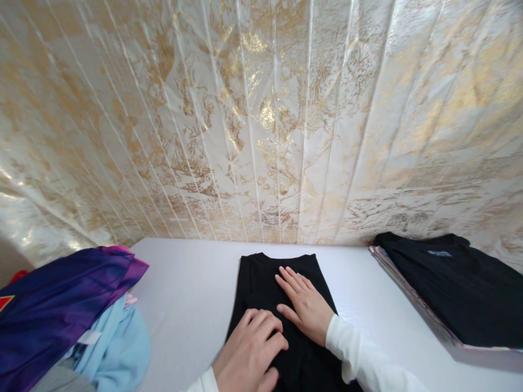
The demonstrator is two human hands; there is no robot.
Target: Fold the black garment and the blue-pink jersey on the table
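A black garment (261, 283), folded into a long narrow shape, lies on the white surface in front of me. My right hand (304, 307) rests flat on its upper part, fingers stretched out and thumb apart. Lower down and to the left, my left hand (251, 348) is over the same cloth with bent fingers, the thumb apart from them. No fold of cloth shows gripped in either hand. The garment's lower end is partly hidden by my hands and runs out of view.
At right stands a stack of folded clothes with a black shirt (457, 288) on top. A loose heap at left holds a purple and pink garment (77, 294) and a light blue one (122, 348). Behind the white tabletop (183, 294) rises a gold-patterned, shiny wall covering (261, 120).
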